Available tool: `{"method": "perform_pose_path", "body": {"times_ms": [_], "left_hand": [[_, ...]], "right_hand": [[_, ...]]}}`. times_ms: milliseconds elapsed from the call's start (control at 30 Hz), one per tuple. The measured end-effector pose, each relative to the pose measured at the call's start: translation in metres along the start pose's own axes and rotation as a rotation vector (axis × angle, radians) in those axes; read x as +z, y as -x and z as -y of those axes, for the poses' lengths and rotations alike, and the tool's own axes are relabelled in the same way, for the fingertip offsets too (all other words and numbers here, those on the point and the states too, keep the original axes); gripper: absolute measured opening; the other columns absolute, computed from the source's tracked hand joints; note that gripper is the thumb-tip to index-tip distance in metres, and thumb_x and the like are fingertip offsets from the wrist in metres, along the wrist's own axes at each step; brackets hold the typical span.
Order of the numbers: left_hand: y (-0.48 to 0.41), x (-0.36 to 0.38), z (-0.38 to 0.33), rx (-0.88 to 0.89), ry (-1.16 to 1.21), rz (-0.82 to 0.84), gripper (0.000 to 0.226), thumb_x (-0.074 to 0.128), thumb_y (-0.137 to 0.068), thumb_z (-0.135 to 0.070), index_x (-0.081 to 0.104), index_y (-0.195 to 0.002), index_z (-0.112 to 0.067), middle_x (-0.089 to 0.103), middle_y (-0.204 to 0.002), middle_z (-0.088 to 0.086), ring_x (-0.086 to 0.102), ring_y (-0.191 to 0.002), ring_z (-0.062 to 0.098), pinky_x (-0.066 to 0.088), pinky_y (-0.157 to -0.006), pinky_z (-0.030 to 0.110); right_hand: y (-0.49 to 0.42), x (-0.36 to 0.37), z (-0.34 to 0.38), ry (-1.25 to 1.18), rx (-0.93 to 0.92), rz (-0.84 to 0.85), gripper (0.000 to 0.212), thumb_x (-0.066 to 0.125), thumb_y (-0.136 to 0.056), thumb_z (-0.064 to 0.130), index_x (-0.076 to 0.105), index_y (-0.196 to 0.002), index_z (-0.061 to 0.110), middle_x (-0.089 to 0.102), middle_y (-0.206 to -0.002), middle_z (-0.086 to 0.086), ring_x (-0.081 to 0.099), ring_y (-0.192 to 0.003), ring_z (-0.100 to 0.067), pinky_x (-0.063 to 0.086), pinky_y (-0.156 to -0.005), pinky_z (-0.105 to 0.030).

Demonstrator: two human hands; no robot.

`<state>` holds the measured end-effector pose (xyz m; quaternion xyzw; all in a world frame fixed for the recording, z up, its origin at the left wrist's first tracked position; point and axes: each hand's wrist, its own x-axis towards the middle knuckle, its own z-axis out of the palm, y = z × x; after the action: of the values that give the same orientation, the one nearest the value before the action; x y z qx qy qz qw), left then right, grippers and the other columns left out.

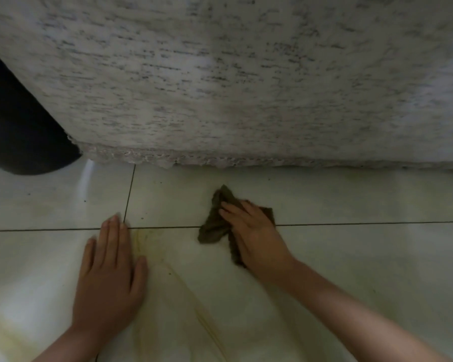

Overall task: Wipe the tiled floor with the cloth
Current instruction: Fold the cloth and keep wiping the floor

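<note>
Head view showed the right hand (251,231) laid over a crumpled olive-brown cloth (211,232), fingers nearly straight and pressing it down onto the pale glossy tiled floor (351,199). It pressed rather than clenched, though I could not tell whether the thumb tucked under the cloth. The cloth sat across a dark grout line (364,224), near the lace hem of a mottled grey fabric drape (220,74). The left hand (110,270) lay flat and spread on the tile, holding nothing, and probably bore the person's weight.

Yellowish streaks (141,244) ran between the two hands and trailed back toward the person. To wipe well, I judged the cloth should be flattened so that more of it met the tile. It should then be drawn with firm, overlapping strokes across those streaks and along the grout. The braced hand should stay off the wet streaks, and the cloth should be kept clear of the lace hem. A black rounded object (16,126) stood at the far left.
</note>
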<state>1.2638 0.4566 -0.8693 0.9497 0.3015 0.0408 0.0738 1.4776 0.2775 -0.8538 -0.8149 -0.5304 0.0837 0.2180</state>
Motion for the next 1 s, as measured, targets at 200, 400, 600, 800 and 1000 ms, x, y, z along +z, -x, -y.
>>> {"method": "perform_pose_path", "body": {"times_ms": [200, 400, 600, 800, 1000], "left_hand": [[-0.001, 0.003, 0.003, 0.017, -0.007, -0.01, 0.07, 0.024, -0.093, -0.039, 0.023, -0.148, 0.005, 0.016, -0.159, 0.016, 0.013, -0.148, 0.026, 0.013, -0.118, 0.048], [-0.001, 0.001, 0.001, 0.008, -0.018, 0.005, 0.07, 0.021, -0.095, -0.04, 0.02, -0.149, 0.004, 0.014, -0.159, 0.017, 0.01, -0.149, 0.026, 0.015, -0.118, 0.051], [0.0, -0.003, 0.001, -0.017, 0.007, 0.012, 0.071, 0.022, -0.094, -0.04, 0.02, -0.148, 0.006, 0.013, -0.159, 0.017, 0.009, -0.149, 0.025, 0.015, -0.119, 0.048], [-0.001, 0.0, 0.004, -0.009, -0.004, 0.012, 0.072, 0.024, -0.095, -0.041, 0.01, -0.151, 0.003, 0.005, -0.161, 0.013, 0.002, -0.15, 0.022, 0.008, -0.12, 0.042], [0.0, -0.001, 0.004, -0.021, 0.051, -0.003, 0.074, 0.027, -0.095, -0.04, 0.011, -0.15, 0.006, 0.008, -0.159, 0.019, 0.007, -0.149, 0.027, 0.01, -0.12, 0.042]], "right_hand": [[-0.003, -0.056, -0.111, 0.347, 0.429, -0.068, 0.057, 0.021, -0.098, 0.038, 0.053, -0.134, 0.008, 0.048, -0.144, -0.013, 0.035, -0.139, -0.033, 0.017, -0.115, -0.057], [-0.072, 0.0, -0.027, 0.345, 0.637, -0.071, 0.049, 0.028, -0.097, 0.027, 0.043, -0.14, 0.009, 0.041, -0.145, -0.018, 0.026, -0.138, -0.039, 0.008, -0.117, -0.052], [-0.073, 0.046, 0.083, -0.081, -0.257, 0.192, 0.072, 0.066, -0.07, -0.001, 0.046, -0.14, 0.001, 0.041, -0.149, -0.016, 0.029, -0.143, -0.036, 0.012, -0.12, -0.045], [-0.121, 0.0, -0.019, -0.012, 0.232, 0.088, 0.032, 0.048, -0.095, 0.006, 0.06, -0.124, 0.007, 0.064, -0.121, -0.016, 0.061, -0.101, -0.032, 0.044, -0.086, -0.032], [-0.136, 0.058, 0.063, 0.098, 0.293, -0.122, 0.047, 0.049, -0.082, 0.008, 0.055, -0.128, 0.006, 0.056, -0.129, -0.017, 0.046, -0.123, -0.031, 0.025, -0.108, -0.036]]}}
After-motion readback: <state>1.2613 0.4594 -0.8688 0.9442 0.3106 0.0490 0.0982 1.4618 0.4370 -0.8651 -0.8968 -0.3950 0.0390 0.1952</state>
